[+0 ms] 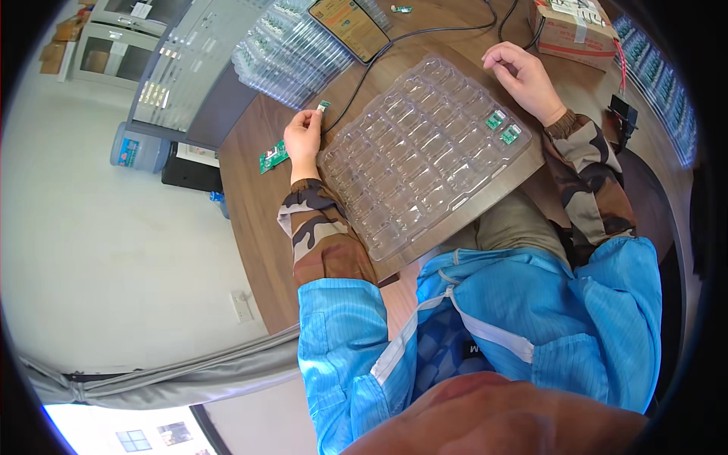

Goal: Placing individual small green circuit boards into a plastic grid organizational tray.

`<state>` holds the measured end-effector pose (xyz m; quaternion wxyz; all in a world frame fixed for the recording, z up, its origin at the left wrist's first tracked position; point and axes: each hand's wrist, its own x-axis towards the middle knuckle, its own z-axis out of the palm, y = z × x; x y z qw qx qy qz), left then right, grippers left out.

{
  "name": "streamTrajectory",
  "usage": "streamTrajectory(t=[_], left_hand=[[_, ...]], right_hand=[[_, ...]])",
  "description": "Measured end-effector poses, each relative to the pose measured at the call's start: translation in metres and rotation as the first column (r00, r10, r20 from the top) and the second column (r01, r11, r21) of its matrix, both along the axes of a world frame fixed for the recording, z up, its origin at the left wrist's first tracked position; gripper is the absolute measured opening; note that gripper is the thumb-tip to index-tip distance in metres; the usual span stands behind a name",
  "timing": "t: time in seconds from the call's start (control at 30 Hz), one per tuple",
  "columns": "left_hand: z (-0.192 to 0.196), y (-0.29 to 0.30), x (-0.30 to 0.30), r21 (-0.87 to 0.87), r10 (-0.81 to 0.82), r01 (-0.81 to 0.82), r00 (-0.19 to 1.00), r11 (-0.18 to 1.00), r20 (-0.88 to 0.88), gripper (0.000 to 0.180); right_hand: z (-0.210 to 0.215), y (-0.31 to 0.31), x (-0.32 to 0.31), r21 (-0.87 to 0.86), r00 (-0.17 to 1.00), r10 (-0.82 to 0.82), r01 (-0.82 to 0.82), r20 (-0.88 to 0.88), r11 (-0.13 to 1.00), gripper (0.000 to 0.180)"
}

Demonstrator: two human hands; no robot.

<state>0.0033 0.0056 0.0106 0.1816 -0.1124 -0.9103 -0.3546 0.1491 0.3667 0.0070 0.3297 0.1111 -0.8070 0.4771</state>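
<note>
1. Small circuit board [324,105]: in the head view, it was up at the fingertips of the left hand [303,135], just beyond the left edge of the clear plastic tray [409,155].
2. The left hand's thumb and fingers were closed in a pinch on this board, whose green end pointed away from the person.
3. The right hand [523,82] was near the tray's far right edge, its fingers loosely curled and a narrow gap showing between them and the thumb.
4. The tray lay at a slant on the wooden table [254,205], its near edge toward the person. Two green boards [503,127] sat in neighbouring compartments by its right-hand corner.
5. A larger green board [273,157] lay on the table to the left of the left wrist.
6. Beyond the left hand rose a stack of clear trays [280,57], with a yellow-labelled dark panel [350,26] at its right side; a black cable [364,76] curved between the stack and the tray.
7. A cardboard box [575,42] stood beyond the right hand, and more filled trays [658,95] lay at the far right.
</note>
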Motion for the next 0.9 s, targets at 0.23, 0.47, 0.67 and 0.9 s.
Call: streamTrajectory(t=[0.23,0.47,0.67,0.9], left_hand=[[-0.001,-0.001,-0.002,0.039,-0.024,0.024,1.000,0.999,-0.019,0.023],[-0.001,-0.002,-0.002,0.041,-0.014,0.015,1.000,0.999,-0.023,0.023],[0.000,0.000,-0.002,0.061,-0.019,0.019,1.000,0.998,0.003,0.023],[-0.003,-0.001,-0.004,0.056,-0.005,0.006,1.000,0.998,-0.020,0.023]], right_hand=[[0.004,-0.003,0.006,0.113,0.994,0.039,-0.051,0.100,0.992,0.006],[0.001,-0.001,0.003,0.179,0.996,0.062,-0.074,0.070,0.981,0.005],[0.007,-0.001,0.019,0.176,0.996,-0.075,0.081,-0.041,0.981,0.008],[0.047,0.020,0.114,0.629,0.902,-0.393,0.411,-0.177,0.660,0.014]])
